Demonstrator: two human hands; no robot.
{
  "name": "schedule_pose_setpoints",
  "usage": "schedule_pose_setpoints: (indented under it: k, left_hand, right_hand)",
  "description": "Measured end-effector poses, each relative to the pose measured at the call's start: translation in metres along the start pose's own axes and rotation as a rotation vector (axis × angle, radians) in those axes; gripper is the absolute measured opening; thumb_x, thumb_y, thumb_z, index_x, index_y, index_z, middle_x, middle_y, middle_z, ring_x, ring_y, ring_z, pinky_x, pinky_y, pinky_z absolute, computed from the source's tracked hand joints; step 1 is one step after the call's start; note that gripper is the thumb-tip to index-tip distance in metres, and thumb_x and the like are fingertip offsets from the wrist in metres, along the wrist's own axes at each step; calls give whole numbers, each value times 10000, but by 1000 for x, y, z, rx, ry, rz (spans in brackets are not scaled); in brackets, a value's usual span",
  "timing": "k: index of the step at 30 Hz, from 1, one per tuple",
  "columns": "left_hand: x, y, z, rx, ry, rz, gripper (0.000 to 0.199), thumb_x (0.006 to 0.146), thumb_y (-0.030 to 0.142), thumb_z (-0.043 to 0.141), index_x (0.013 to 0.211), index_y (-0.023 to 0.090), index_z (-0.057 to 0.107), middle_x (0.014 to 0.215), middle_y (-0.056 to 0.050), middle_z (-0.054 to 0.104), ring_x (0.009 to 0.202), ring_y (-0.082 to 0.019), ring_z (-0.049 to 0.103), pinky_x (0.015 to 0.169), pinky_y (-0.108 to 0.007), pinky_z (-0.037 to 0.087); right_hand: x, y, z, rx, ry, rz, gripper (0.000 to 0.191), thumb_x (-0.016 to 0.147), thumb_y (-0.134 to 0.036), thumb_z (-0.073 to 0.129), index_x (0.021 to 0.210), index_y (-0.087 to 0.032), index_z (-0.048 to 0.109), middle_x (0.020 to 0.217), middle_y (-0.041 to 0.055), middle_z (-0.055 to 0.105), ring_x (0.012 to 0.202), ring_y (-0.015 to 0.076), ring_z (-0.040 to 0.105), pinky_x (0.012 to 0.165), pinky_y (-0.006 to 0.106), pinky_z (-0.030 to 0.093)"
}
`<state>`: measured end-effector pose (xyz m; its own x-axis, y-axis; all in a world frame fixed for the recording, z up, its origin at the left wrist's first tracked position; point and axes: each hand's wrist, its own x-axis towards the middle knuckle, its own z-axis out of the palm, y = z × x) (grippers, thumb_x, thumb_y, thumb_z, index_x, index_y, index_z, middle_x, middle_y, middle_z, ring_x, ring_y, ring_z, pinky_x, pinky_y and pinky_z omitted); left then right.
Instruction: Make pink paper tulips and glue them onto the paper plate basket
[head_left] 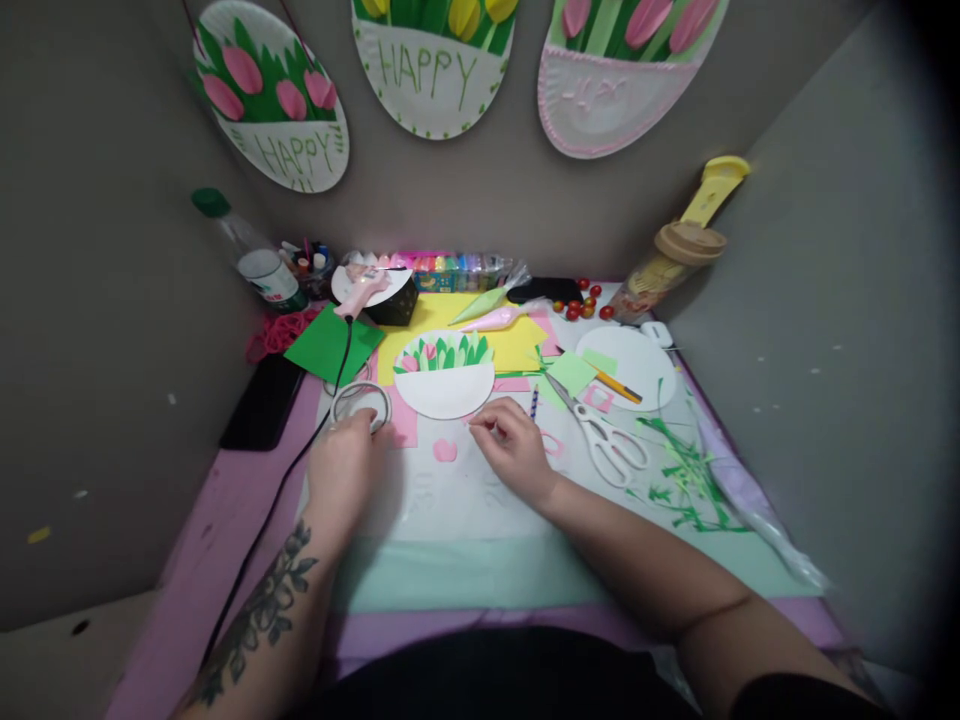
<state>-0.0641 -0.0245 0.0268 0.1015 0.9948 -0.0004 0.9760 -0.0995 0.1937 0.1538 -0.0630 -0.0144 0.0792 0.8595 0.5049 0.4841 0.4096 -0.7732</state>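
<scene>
- I see the left hand (345, 462) gripping the tape roll (361, 386) by its rim, seemingly to keep it steady.
- The right hand (519, 450) is pinched narrow near the tulip paper-plate basket (444, 392); I can't tell whether its fingertips hold anything.
- That basket lies flat ahead of and between both hands, probably for easy reach.
- Nearer me, the pink paper cutout (445, 451) lies loose.
- White-handled scissors (588, 416) rest right, perhaps parked clear.

Tomatoes (574, 312) beside lidded cup (649, 282); green-capped bottle (268, 272).
</scene>
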Motion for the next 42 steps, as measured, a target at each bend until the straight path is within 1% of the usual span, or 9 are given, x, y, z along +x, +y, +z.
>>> schedule_pose_setpoints:
  k: [6,12,18,25,30,34,38,40,42]
  left_hand:
    - [-18,36,23,-152,-177,343,249,914,347,417,972,205,613,983,-67,635,892,-192,601,736,-278,433]
    - [-22,58,37,-59,-188,315,201,897,265,435,935,176,610,947,-88,603,906,-219,562,739,-314,420]
    - [-19,54,37,-248,-202,324,182,886,248,433,862,187,602,881,-62,610,846,-196,567,730,-305,419]
    - [-16,47,35,-641,-210,240,205,861,344,457,820,185,580,771,-9,615,697,-150,550,621,-255,395]
    - [-16,47,34,-830,-240,152,284,845,410,484,800,165,620,721,-15,622,652,-141,529,598,-243,386]
    - [-12,47,29,-1109,-430,-16,361,824,459,497,677,142,585,622,-8,552,549,-101,455,508,-211,332]
    - [-10,45,28,-1328,-715,-194,347,760,481,587,681,146,539,526,59,396,413,-44,243,393,-200,140]
    - [-10,43,30,-1353,-749,-223,317,741,454,617,694,153,529,519,76,357,405,-38,207,389,-203,109]
    - [-10,43,32,-1320,-657,-203,281,757,423,599,697,156,534,524,73,372,419,-44,251,402,-193,161]
  right_hand:
    - [-3,7,4,4,-5,43,101,835,-156,548,845,-214,630,808,37,592,780,174,570,691,312,488]
    - [-7,8,3,21,-40,43,117,828,-147,548,866,-215,636,842,39,599,774,170,575,677,308,496]
    - [-6,7,2,58,-31,68,119,820,-144,552,876,-214,630,840,41,598,748,161,578,614,278,482]
    - [-9,4,8,162,-169,202,145,794,-171,585,934,-207,581,801,5,628,655,128,559,558,243,440]
    - [-8,2,11,240,-117,339,80,798,-206,589,872,-202,562,756,-11,605,591,116,533,522,234,427]
    - [-6,0,7,160,-73,169,37,811,-170,575,807,-206,567,740,4,619,631,136,547,571,259,445]
    - [-7,2,3,118,-118,-96,156,831,-90,503,831,-223,585,764,26,643,737,170,576,679,314,479]
    - [-7,2,3,123,-135,-140,201,831,-64,481,856,-231,590,773,28,650,756,176,579,711,336,485]
    - [-6,0,2,145,-135,-121,191,822,-71,510,882,-234,591,820,40,657,806,185,585,715,339,485]
